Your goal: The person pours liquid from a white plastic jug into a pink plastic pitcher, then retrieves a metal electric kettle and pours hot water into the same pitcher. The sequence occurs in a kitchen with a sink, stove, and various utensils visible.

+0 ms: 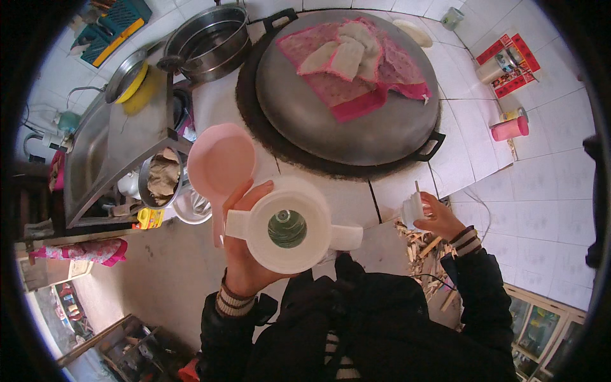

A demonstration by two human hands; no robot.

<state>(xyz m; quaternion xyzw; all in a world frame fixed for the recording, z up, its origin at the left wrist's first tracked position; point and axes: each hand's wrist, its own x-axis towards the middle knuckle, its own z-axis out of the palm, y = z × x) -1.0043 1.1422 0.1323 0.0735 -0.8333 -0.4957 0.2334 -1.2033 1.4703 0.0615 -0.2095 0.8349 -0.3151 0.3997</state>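
My left hand (pixel 242 267) grips a white vacuum flask (pixel 317 241) from its left side, above the floor and close to the stove edge. The flask's mouth faces up toward me, uncovered, showing a shiny greenish inside. On its left and right, white parts stick out. Beside that hand is a pink plastic dipper (pixel 222 155); whether the fingers also hold its handle, I cannot tell. Off to the right, my right hand (pixel 441 222) pinches a white stopper-like lid (pixel 410 212) with a thin stem, apart from the flask.
A large metal wok lid (pixel 334 136) bearing pink-edged cloths (pixel 353 98) covers the tiled stove. Metal pots (pixel 207 43) stand at the back left, near a steel sink (pixel 88 143). Split firewood (pixel 422 253) lies below my right hand. A pink cup (pixel 510 129) is by the wall.
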